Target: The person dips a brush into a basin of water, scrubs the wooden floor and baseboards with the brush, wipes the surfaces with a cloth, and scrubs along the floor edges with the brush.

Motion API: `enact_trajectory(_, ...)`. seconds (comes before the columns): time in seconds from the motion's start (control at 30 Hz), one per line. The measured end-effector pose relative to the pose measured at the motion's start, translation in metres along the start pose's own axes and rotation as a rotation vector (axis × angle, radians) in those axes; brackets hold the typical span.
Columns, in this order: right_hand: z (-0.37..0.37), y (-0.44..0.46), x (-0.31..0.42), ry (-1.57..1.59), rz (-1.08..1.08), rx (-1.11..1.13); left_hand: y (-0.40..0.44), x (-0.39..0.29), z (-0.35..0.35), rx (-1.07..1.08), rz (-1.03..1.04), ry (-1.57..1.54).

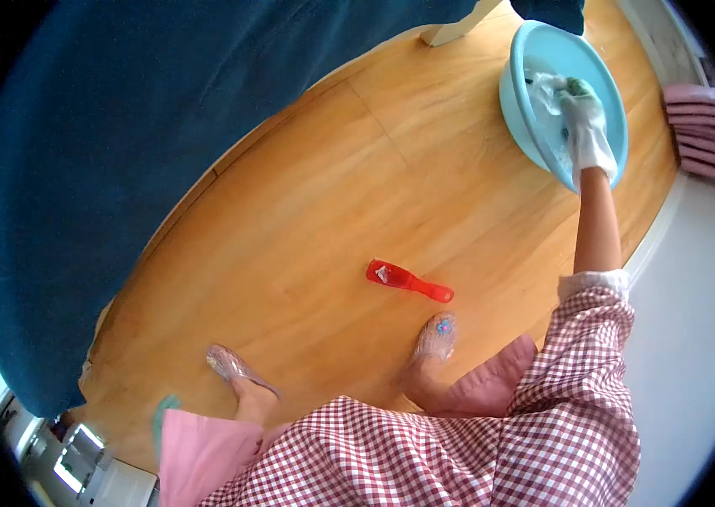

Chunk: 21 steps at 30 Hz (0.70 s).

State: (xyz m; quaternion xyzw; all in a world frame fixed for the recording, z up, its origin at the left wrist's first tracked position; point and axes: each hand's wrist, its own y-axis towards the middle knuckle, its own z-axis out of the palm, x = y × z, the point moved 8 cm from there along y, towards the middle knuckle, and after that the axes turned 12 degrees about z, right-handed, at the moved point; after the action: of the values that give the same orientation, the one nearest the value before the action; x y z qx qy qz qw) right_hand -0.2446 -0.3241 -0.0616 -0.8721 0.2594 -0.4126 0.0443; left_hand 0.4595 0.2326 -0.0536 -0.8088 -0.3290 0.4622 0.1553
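Note:
My right hand (587, 127), in a white glove, reaches down into a light blue plastic basin (524, 118) on the floor at the upper right. Its fingers look bunched together at a green patch (579, 87), which may be part of the glove or something held. Beside the fingertips is a crumpled whitish, see-through piece (546, 89) inside the basin. What the fingers grip is hard to make out. My left hand is outside the view.
A red plastic tool (408, 280) with a flat blade and a holed handle lies on the wooden floor (290, 245) near my feet. Dark blue fabric (121, 169) hangs along the left. Folded pink cloths (706, 135) sit at the right by a white surface (682, 270).

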Motion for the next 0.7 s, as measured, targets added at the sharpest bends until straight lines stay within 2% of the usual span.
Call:
enact_trajectory(0.03, 0.003, -0.029, 0.026, 0.028, -0.075, -0.036, -0.004, 0.005, 0.001, -0.006, -0.018, -0.005)
enact_trajectory(0.13, 0.019, -0.073, 0.073, -0.209, -0.453, -0.118, -0.019, 0.019, -0.004, -0.032, -0.035, -0.02)
enact_trajectory(0.2, 0.058, -0.112, 0.096, -0.284, -0.525, -0.083, -0.03, 0.029, -0.007, -0.05, -0.048, -0.033)
enact_trajectory(0.23, 0.08, -0.126, 0.11, -0.423, -0.54, -0.058, -0.038, 0.034, -0.009, -0.061, -0.055, -0.041)
enact_trajectory(0.27, 0.122, -0.085, 0.089, -0.468, -0.544, 0.062, -0.046, 0.04, -0.012, -0.076, -0.064, -0.049)
enact_trajectory(0.33, 0.175, -0.084, 0.086, -0.407, -0.439, 0.092, -0.065, 0.049, -0.019, -0.107, -0.089, -0.059)
enact_trajectory(0.4, 0.229, -0.067, 0.08, -0.511, -0.578, 0.007, -0.08, 0.058, -0.024, -0.13, -0.112, -0.071)
enact_trajectory(0.43, 0.254, -0.069, 0.078, -0.501, -0.536, -0.008, -0.085, 0.063, -0.025, -0.14, -0.129, -0.079)
enact_trajectory(0.47, 0.302, -0.043, 0.061, -0.658, -0.835, -0.157, -0.093, 0.068, -0.026, -0.152, -0.142, -0.09)
enact_trajectory(0.53, 0.345, -0.11, 0.071, -0.88, -0.825, -0.218, -0.109, 0.079, -0.032, -0.177, -0.167, -0.108)
enact_trajectory(0.6, 0.41, -0.209, 0.076, -1.044, -0.952, -0.192, -0.122, 0.09, -0.038, -0.198, -0.197, -0.127)
enact_trajectory(0.63, 0.445, -0.266, 0.083, -1.016, -0.986, -0.086, -0.128, 0.095, -0.04, -0.207, -0.211, -0.134)
enact_trajectory(0.67, 0.482, -0.311, 0.089, -0.922, -0.776, 0.241, -0.13, 0.1, -0.043, -0.213, -0.219, -0.141)
enact_trajectory(0.7, 0.499, -0.386, 0.109, -0.65, -1.047, 0.069, -0.137, 0.106, -0.047, -0.221, -0.231, -0.149)
